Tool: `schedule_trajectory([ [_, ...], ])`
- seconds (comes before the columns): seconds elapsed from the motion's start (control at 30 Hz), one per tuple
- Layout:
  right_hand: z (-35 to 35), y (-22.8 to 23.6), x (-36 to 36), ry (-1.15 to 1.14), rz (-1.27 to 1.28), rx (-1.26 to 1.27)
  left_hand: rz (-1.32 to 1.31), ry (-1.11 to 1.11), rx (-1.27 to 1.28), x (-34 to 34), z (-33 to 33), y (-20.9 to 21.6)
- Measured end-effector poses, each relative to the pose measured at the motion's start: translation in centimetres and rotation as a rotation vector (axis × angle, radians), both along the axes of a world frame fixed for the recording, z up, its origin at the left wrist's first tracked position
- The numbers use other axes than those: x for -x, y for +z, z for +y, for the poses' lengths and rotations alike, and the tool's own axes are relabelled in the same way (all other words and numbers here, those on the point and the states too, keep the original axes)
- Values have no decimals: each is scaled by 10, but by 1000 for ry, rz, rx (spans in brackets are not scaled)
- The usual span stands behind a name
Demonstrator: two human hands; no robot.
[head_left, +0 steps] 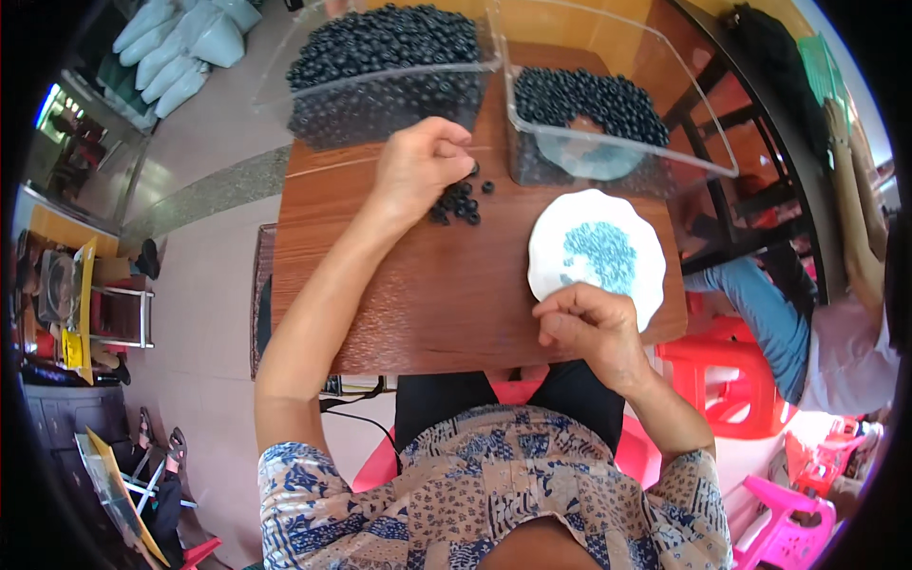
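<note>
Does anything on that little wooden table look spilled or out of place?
Only one thing: a small heap of black rings lies loose on the bare table, outside both clear bins, right under the left hand. It looks gathered, not scattered. The blue bits sit neatly on the white plate, by the right hand.
</note>
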State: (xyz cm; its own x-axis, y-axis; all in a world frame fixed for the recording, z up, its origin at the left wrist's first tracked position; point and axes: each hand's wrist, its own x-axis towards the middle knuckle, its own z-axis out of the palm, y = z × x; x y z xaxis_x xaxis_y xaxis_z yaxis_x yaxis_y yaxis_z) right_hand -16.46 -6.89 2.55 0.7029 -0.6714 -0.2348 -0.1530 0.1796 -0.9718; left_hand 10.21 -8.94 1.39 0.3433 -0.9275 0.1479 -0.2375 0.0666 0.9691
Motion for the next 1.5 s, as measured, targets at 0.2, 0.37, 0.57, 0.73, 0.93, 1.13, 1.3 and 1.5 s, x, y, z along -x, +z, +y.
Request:
schedule_trajectory([
  [0.2,-5,-2,-23,-141,-48,277,707,-175,8,31,60,2],
  [0.37,-4,2,-46,-151,-188,576,947,-223,-30,55,76,-12],
  [0.57,-8,-8,-46,-143,-144,1015,1110,-195,48,85,88,-17],
  [0.73,-6,-11,-42,-136,-106,1023,892,-103,147,98,92,-18],
  [0.93,-8,-13,-38,-147,-96,668,802,-112,120,97,95,-21],
  [1.13,-5,-14,-42,-101,-54,569,892,-73,52,92,97,-24],
  [1.3,-2,-15,-47,-86,-20,656,1034,-105,38,84,100,-29],
  [1.5,-1,-12,-53,-28,16,871,1034,-82,34,81,104,-32],
])
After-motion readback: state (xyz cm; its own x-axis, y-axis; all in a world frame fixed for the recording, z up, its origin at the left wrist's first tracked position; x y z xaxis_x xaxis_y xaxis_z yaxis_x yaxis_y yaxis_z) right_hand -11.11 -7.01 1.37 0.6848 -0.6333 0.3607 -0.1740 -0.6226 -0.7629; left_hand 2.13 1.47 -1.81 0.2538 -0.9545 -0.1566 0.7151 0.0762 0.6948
